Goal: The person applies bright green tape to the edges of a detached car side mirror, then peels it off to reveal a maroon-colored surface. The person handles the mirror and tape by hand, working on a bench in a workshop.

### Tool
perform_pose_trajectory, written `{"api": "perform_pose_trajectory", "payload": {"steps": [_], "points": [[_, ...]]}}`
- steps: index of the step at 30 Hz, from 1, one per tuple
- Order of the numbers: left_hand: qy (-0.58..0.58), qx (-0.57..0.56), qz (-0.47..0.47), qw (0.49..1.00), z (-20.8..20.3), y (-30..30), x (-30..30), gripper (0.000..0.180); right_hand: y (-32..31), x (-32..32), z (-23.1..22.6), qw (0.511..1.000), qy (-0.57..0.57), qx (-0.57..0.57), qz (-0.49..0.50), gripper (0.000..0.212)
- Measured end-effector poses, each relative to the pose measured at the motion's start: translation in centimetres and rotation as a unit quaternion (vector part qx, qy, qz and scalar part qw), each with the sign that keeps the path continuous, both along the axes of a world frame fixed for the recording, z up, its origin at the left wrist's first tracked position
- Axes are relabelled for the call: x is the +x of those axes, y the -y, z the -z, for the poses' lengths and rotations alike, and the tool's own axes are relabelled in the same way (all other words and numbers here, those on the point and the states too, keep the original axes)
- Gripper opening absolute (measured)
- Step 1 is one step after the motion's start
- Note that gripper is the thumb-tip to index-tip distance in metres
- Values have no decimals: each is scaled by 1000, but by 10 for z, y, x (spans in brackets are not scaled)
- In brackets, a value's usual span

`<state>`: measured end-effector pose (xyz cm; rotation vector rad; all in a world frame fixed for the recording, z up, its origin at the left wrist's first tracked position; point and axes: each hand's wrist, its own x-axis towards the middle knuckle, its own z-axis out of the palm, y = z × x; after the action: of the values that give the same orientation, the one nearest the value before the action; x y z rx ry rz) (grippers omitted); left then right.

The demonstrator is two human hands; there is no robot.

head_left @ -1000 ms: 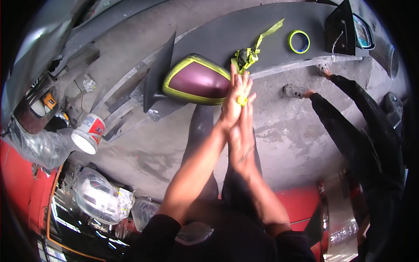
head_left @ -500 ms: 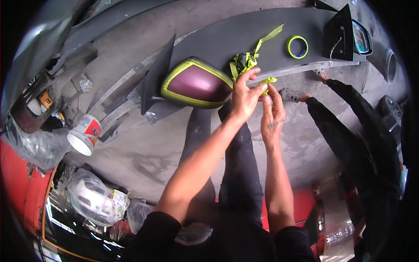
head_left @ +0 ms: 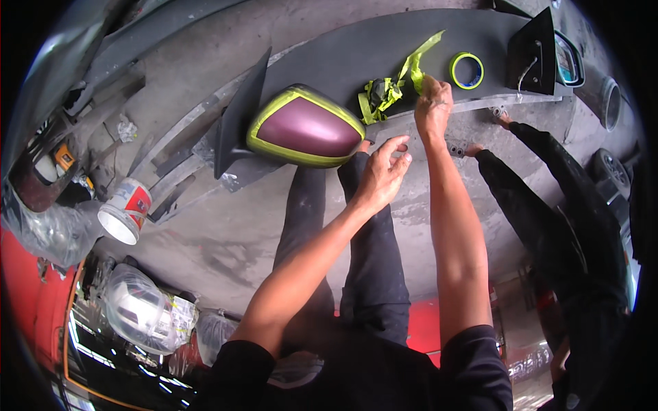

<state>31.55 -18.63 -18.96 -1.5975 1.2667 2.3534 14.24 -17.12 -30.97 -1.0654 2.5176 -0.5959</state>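
Observation:
A car wing mirror (head_left: pixel 305 130) with a purple-pink cover and yellow-green masking tape around its border rests at the near edge of a dark grey panel (head_left: pixel 329 61). To its right lies a crumpled heap of yellow-green tape and dark scraps (head_left: pixel 379 98). My right hand (head_left: pixel 434 109) is closed at the panel's edge, its fingers on a crumpled scrap of masking tape (head_left: pixel 417 77); the fingertips are partly hidden. My left hand (head_left: pixel 385 172) hovers lower, just right of the mirror, fingers loosely curled and apart, with nothing in it.
A tape roll (head_left: pixel 467 70) lies on the panel, near another wing mirror (head_left: pixel 567 60) at the right end. Another person's dark-clothed legs (head_left: pixel 528 185) stand on the right. A white and red bucket (head_left: pixel 126 211) and plastic-wrapped things (head_left: pixel 147 308) are at the left.
My right hand has moved up and away from my left, carrying the tape scrap to the panel by the heap. My left hand has let go and dropped lower.

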Motion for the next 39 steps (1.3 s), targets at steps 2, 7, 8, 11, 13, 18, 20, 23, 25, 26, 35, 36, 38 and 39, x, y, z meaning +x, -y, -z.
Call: {"api": "perform_pose_trajectory", "payload": {"steps": [2, 7, 8, 11, 13, 18, 20, 23, 25, 26, 35, 36, 38, 39], "points": [[11, -20, 3, 1000, 2, 2, 2, 44, 1, 5, 1, 998, -29, 36, -44, 33], [-10, -148, -19, 989, 22, 9, -1, 49, 5, 13, -19, 997, 29, 55, -34, 37], [-25, -190, -7, 981, 28, 14, -7, 50, 4, 10, -25, 995, 78, 63, 1, 38], [-74, -223, 54, 971, 48, 27, -29, 60, 2, 7, -24, 983, 157, 61, 76, 41], [-69, -232, 102, 965, 66, 31, -44, 67, 0, 0, -25, 981, 171, 75, 54, 38], [-65, -152, 76, 983, 77, 34, -49, 70, -26, -12, -20, 937, 304, -52, 163, 42], [-90, -199, 37, 975, 75, 30, -45, 64, -25, -8, -29, 934, 299, -29, 191, 41], [-154, -109, -36, 981, 57, 34, -42, 51, -27, -4, -25, 943, 288, -20, 163, 38], [-148, -123, -46, 980, 55, 37, -40, 39, -30, 1, -16, 944, 289, -33, 153, 34], [-148, -110, -52, 982, 57, 39, -39, 37, -31, 5, -11, 940, 294, -45, 167, 32], [-93, -90, -51, 990, 25, 15, -3, 31, -49, 19, -15, 897, 326, -90, 285, 23], [-85, -61, -68, 992, 18, 4, 11, 31, -54, 21, -18, 893, 338, -83, 287, 19], [-58, -7, -102, 993, 6, -26, 46, 31, -62, 24, -36, 891, 355, -80, 270, 20], [-46, 8, -106, 993, 2, -40, 69, 30, -61, 34, -46, 887, 372, -78, 262, 20]]}}
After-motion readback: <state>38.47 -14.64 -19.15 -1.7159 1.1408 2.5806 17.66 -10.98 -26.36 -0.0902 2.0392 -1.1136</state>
